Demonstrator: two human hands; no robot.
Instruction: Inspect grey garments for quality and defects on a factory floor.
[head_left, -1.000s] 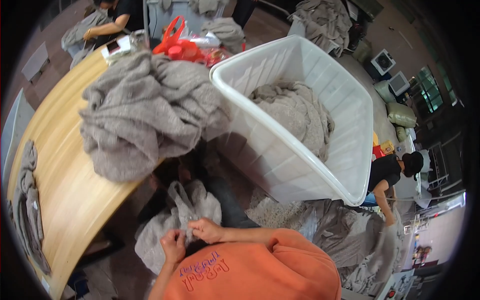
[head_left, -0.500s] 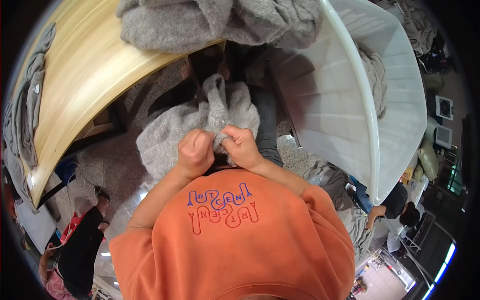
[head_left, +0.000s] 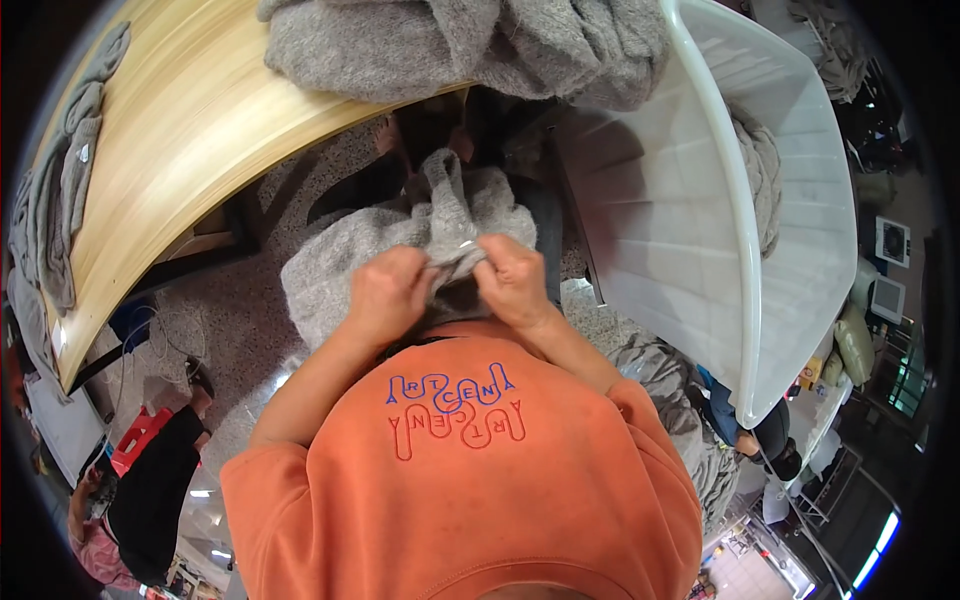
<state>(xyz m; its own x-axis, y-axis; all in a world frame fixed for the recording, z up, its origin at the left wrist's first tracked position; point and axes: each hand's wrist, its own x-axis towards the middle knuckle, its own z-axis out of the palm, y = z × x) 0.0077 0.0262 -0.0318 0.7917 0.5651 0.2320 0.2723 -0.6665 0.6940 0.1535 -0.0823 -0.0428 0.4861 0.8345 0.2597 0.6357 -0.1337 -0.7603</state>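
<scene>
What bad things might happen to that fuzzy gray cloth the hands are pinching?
The gray cloth hangs low from the left hand and right hand, above a speckled floor, so its loose end might drag and pick up dirt. Both hands pinch one small spot, so a hard tug might stretch the knit. The gray pile overhangs the wooden table edge and may slide off.

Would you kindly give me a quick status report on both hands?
Left hand and right hand both grip grey knitted cloth. White plastic tub close right.
</scene>
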